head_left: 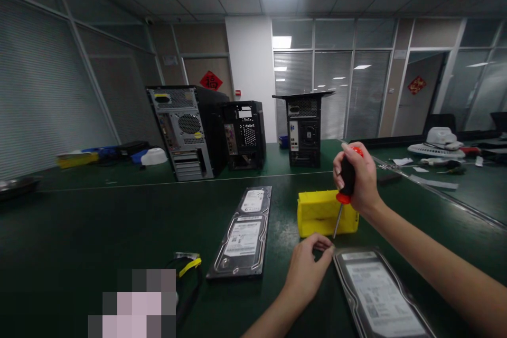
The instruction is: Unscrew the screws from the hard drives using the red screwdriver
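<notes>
Lower right of the frame, on the dark green worktop [130,222]: one hard drive [380,290], label side up, its near end running out at the bottom edge. Long axis slants from the far end, right of centre, down toward the lower right corner.

Right hand [358,177], higher up: fingers and thumb wrapped around the black-and-red handle of a screwdriver [347,175], grip firm by the look of it. Shaft points down and slightly left, tip ending just above the drive's far left corner.

Left hand [307,266], lower, comes in from the bottom edge. Thumb and forefinger drawn together right at that same corner, just under the tip. Cannot tell whether this grip has something small in it, nor whether the tip touches anything.

Key relation: tip, left fingertips and drive corner nearly meet at one spot. The drive lies below and to the right of that spot; the left hand is the nearer to it, the right hand standing well above with its forearm crossing the right side.

Just behind: a yellow block [317,214], partly hidden by the screwdriver. Centre: two more drives [242,240], end to end. Beyond, three computer cases [188,132].
</notes>
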Motion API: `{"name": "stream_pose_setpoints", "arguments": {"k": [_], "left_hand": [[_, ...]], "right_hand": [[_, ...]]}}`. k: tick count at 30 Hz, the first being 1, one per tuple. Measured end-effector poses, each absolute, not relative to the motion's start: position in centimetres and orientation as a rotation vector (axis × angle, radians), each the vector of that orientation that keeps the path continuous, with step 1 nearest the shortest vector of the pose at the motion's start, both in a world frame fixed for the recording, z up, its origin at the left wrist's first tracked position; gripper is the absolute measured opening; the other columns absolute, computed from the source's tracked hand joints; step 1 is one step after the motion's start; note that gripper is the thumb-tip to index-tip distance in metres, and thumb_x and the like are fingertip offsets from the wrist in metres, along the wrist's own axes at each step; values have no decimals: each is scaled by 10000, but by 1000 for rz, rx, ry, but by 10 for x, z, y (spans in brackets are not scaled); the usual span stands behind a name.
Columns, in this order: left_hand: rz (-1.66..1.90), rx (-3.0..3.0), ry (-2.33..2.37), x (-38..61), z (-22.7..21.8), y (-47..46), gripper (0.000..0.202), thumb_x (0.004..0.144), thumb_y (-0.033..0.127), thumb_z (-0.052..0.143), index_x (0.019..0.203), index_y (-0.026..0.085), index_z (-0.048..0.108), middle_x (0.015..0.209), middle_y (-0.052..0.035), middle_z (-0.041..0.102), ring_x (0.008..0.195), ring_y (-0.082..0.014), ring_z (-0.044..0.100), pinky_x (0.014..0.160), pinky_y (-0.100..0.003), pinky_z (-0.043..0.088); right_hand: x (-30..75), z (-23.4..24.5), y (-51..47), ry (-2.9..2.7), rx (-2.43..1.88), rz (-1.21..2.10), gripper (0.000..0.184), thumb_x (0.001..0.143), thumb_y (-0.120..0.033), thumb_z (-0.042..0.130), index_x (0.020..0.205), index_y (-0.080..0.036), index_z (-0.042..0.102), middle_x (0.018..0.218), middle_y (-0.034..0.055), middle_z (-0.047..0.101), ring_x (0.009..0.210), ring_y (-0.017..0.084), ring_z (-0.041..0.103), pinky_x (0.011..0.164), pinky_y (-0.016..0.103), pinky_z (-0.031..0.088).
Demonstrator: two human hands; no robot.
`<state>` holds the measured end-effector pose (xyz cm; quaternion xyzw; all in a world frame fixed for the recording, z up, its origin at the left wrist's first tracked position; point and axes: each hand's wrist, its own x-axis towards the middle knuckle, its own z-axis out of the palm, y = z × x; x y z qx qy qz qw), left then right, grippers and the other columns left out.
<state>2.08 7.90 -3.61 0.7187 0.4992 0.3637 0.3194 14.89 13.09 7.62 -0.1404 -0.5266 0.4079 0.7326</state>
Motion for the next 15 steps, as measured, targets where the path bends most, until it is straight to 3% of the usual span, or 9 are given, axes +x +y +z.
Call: {"name": "stream_pose_setpoints", "arguments": {"k": [6, 15], "left_hand": [[943, 1906, 1322, 20, -32, 78, 240, 791, 303, 467, 833, 181, 669, 855, -17, 678, 790, -160, 593, 678, -234, 395], [931, 2092, 1499, 25, -34, 68, 238, 834, 341, 444, 837, 257, 667, 867, 11, 680, 801, -174, 586, 711, -270, 356]], "right_hand": [[173, 93, 133, -1074, -309, 773, 231, 789, -384, 506, 705, -217, 371, 514, -70, 453, 310, 59, 389, 284, 182, 291], [199, 105, 142, -1039, -305, 650, 209, 766, -352, 532, 689, -223, 388, 483, -72, 461, 292, 76, 385, 276, 193, 288]]}}
